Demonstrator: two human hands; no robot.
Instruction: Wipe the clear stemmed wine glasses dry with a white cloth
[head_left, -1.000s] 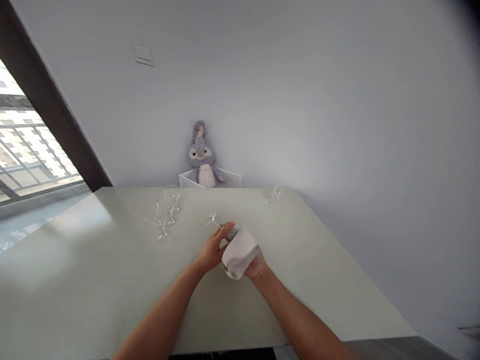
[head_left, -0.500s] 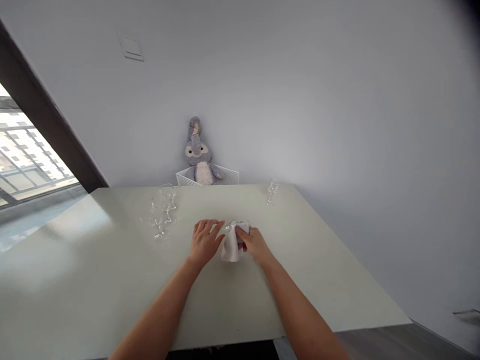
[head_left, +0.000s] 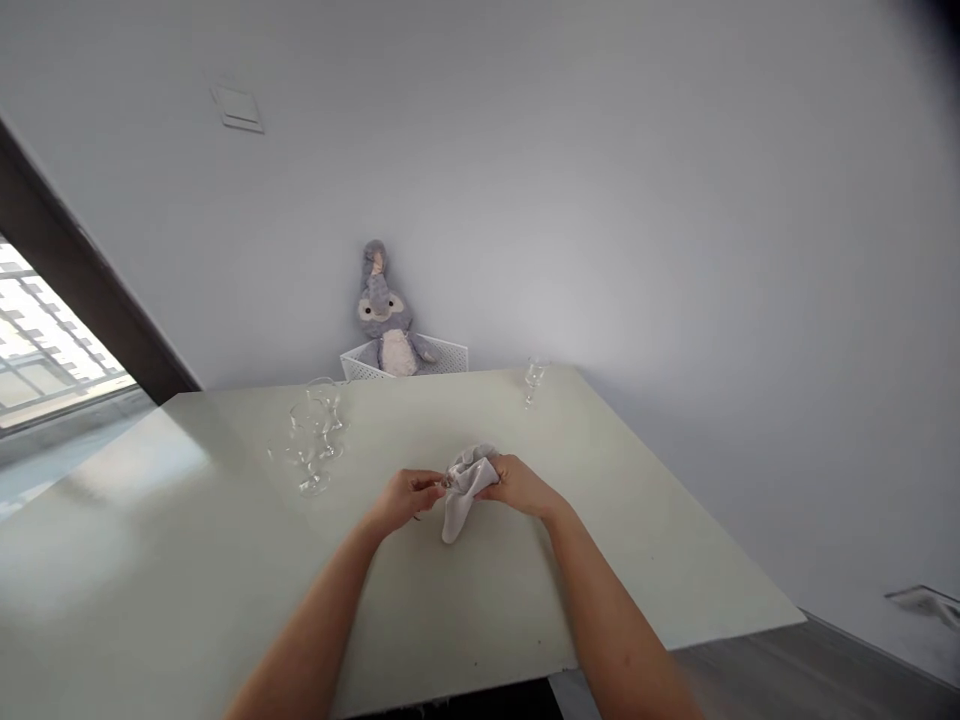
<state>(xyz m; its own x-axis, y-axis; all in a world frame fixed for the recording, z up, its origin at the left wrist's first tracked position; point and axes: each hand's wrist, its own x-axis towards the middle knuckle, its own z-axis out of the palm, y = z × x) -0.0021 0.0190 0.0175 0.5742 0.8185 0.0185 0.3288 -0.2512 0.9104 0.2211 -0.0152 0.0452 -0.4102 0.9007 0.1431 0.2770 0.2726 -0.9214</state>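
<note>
A light grey cloth (head_left: 469,482) is bunched between my hands above the table, its lower corner hanging down. My right hand (head_left: 519,486) is closed on the cloth from the right. Clear glass (head_left: 448,481) shows at the cloth's left edge; it looks like the stem of a stemmed glass whose bowl is wrapped and hidden. My left hand (head_left: 410,497) pinches this glass by its stem end, with fingers and thumb together. The foot is mostly hidden by my left fingers.
Several clear stemmed glasses (head_left: 313,482) stand close together on the white table (head_left: 225,560) at left. Another stemmed glass (head_left: 532,380) stands at the back right. Behind the table's far edge, a grey plush toy (head_left: 386,310) sits in a white perforated basket (head_left: 448,358) against the wall.
My left hand has gone from spread fingers beside the glass to a pinch on its stem. The cloth now wraps round the glass more bunched. The view has shifted slightly.
</note>
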